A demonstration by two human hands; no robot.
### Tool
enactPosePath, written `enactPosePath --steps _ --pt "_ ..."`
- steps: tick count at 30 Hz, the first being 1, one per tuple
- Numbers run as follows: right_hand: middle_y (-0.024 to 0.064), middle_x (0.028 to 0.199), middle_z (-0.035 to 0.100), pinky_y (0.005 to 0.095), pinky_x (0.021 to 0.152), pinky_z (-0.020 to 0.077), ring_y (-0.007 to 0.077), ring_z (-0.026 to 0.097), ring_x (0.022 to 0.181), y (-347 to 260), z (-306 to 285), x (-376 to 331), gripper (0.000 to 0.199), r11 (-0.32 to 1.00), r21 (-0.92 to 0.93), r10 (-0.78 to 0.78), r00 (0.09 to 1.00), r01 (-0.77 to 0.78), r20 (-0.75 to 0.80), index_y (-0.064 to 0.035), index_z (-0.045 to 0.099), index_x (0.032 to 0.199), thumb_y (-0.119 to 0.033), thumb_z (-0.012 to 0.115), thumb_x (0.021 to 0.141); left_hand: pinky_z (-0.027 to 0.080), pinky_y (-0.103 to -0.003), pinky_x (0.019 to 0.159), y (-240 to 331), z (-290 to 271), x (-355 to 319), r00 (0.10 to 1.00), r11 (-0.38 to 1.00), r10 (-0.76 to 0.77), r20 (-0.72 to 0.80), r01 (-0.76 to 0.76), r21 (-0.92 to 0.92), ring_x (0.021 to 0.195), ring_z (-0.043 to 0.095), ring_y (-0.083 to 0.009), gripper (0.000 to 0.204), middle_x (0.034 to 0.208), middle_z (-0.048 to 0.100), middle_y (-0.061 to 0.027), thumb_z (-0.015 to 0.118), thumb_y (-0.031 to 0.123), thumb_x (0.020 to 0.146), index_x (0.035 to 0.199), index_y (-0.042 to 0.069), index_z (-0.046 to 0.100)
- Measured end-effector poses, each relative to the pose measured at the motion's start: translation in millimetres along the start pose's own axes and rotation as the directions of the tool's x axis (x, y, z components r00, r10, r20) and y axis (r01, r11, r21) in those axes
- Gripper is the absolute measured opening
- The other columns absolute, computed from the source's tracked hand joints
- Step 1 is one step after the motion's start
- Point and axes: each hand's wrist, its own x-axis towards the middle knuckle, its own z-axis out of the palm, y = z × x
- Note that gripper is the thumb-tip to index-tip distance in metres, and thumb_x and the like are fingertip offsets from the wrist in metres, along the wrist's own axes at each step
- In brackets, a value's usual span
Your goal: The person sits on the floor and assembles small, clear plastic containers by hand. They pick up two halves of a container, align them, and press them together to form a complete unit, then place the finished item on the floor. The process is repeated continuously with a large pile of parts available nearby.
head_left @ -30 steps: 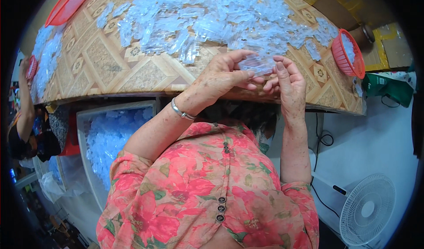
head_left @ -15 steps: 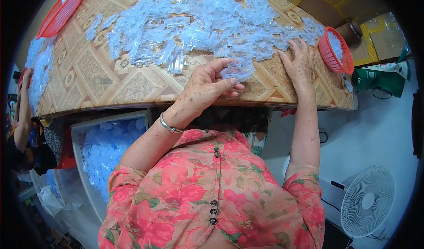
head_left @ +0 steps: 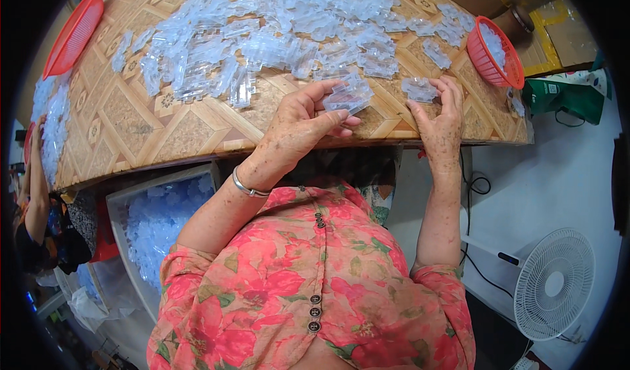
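Note:
Between the thumb and fingers of my left hand [head_left: 307, 117] is a small stack of clear plastic pieces [head_left: 350, 94], held just above the table's near edge. To its right, my right hand [head_left: 441, 115] grips one more clear plastic piece [head_left: 419, 89] between thumb and fingertips, close to the tabletop. The two hands are apart. Beyond them spreads a wide heap of similar clear, bluish plastic pieces [head_left: 289, 35]. A few loose pieces [head_left: 436, 53] lie past my right hand.
The patterned table [head_left: 216, 124] carries a red basket [head_left: 499, 65] of pieces at right and another red basket [head_left: 73, 34] at far left. A grey bin [head_left: 167, 216] of pieces stands below. A white fan [head_left: 554, 283] is at lower right. Another person's arm [head_left: 37, 186] is at left.
My right hand has drawn back from the edge of the heap toward my left hand, now with a clear plastic piece in its fingers. My left hand keeps its stack.

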Motion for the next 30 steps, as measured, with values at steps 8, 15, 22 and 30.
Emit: enactPosePath --steps 8,15,22,30 --pt "0.0172 0.127 0.060 0.0450 0.106 0.0400 0.0347 0.051 0.123 15 2 -3 0.053 0.990 -0.136 0.021 1.000 -0.019 0.012 -0.0044 0.058 0.130 -0.025 0.076 0.084 0.058 -0.025 0.085 0 7 2 0.998 0.998 -0.056 -0.018 0.056 -0.019 0.101 0.070 -0.0169 0.050 0.119 0.067 -0.0152 0.059 0.008 0.099 0.145 -0.004 0.042" --pt "0.0129 0.116 0.062 0.0405 0.094 0.0492 0.0294 0.061 0.108 0 -1 -3 0.043 0.986 0.135 0.107 0.994 -0.102 -0.025 -0.0057 0.063 0.123 -0.010 0.076 0.082 0.058 -0.026 0.089 -10 2 5 0.997 0.992 -0.073 0.026 0.075 -0.103 0.104 0.069 -0.0176 0.051 0.122 0.065 -0.0152 0.058 0.007 0.099 0.146 -0.003 0.040" --pt "0.0107 0.114 0.062 0.0350 0.088 0.0517 0.0249 0.062 0.102 -7 -3 -5 0.042 0.992 0.105 -0.055 0.986 0.071 -0.155 -0.0046 0.064 0.121 -0.002 0.076 0.081 0.058 -0.027 0.091 -10 3 4 0.998 0.991 -0.049 0.045 0.055 -0.121 0.108 0.068 -0.0178 0.052 0.128 0.063 -0.0138 0.056 0.007 0.099 0.147 -0.002 0.039" --pt "0.0117 0.118 0.063 0.0351 0.089 0.0515 0.0227 0.064 0.098 9 8 -8 0.043 0.966 0.235 0.117 0.992 -0.105 -0.040 -0.0031 0.064 0.124 -0.007 0.076 0.083 0.057 -0.028 0.091 -5 5 5 0.995 0.985 -0.077 0.070 0.087 -0.147 0.109 0.068 -0.0196 0.051 0.129 0.063 -0.0155 0.057 0.007 0.098 0.146 -0.002 0.040"
